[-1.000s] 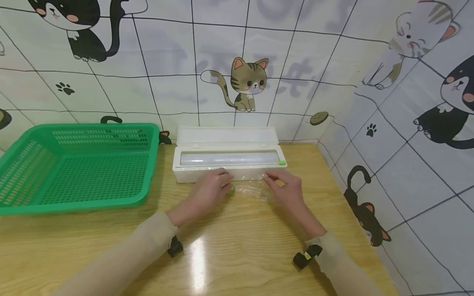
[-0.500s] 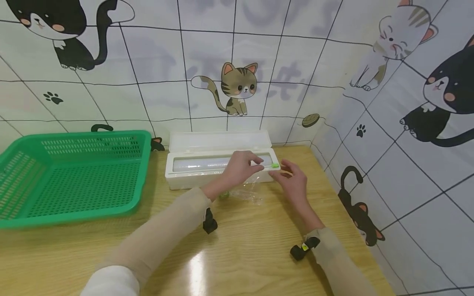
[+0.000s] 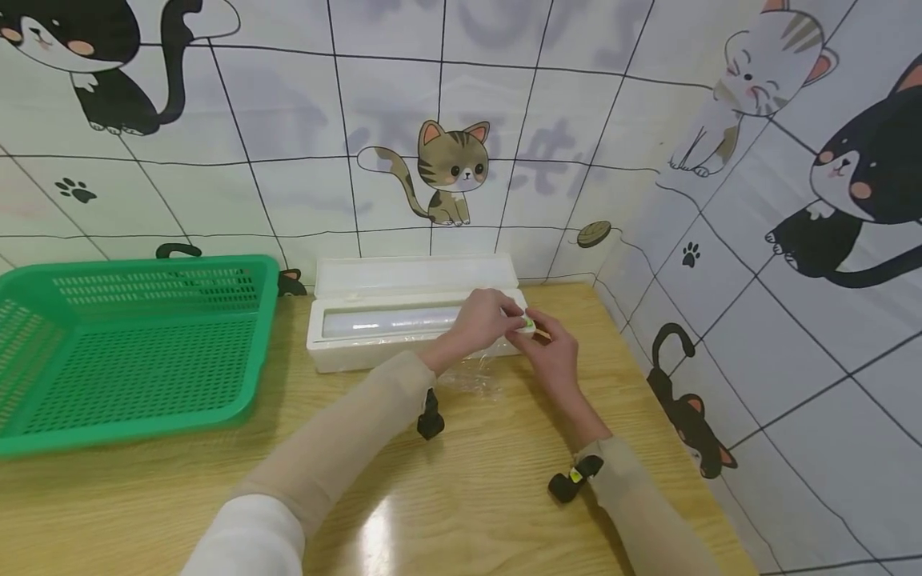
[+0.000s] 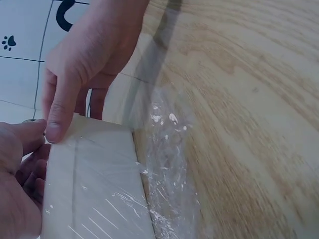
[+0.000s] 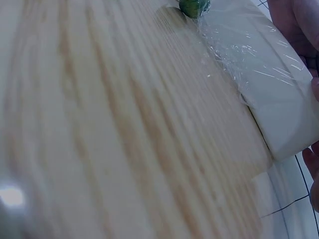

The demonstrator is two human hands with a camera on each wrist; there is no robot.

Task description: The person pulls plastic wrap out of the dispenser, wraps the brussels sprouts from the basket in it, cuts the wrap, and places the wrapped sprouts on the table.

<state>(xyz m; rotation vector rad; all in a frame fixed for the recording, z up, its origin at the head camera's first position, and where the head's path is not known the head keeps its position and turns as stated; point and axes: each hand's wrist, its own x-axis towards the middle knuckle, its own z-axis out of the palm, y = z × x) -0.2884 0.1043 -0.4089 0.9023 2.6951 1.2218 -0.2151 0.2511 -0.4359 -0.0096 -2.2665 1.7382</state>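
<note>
A white cling film dispenser [image 3: 360, 356] stands against the wall, its lid [image 3: 414, 276] raised and a film roll [image 3: 382, 322] inside. My left hand [image 3: 479, 320] reaches over to the dispenser's right end, thumb and forefinger pinching the small green slide cutter [image 3: 529, 323]. My right hand [image 3: 555, 352] holds the same end, its thumb on the front corner and its fingers behind. Clear cling film [image 4: 172, 174] hangs down the front and lies crumpled on the table. A small round green thing [image 5: 193, 7] sits by the film; my left arm hides it in the head view.
A green plastic basket [image 3: 259, 360] stands to the left of the dispenser on the wooden table [image 3: 461, 496]. Cat-patterned sheeting [image 3: 302, 112] covers the walls behind and on the right. The table's right edge runs along that side wall.
My left hand has moved from the film at the dispenser's front, across to the right, and now pinches the slide cutter. My right hand has gone from the film to the dispenser's right end.
</note>
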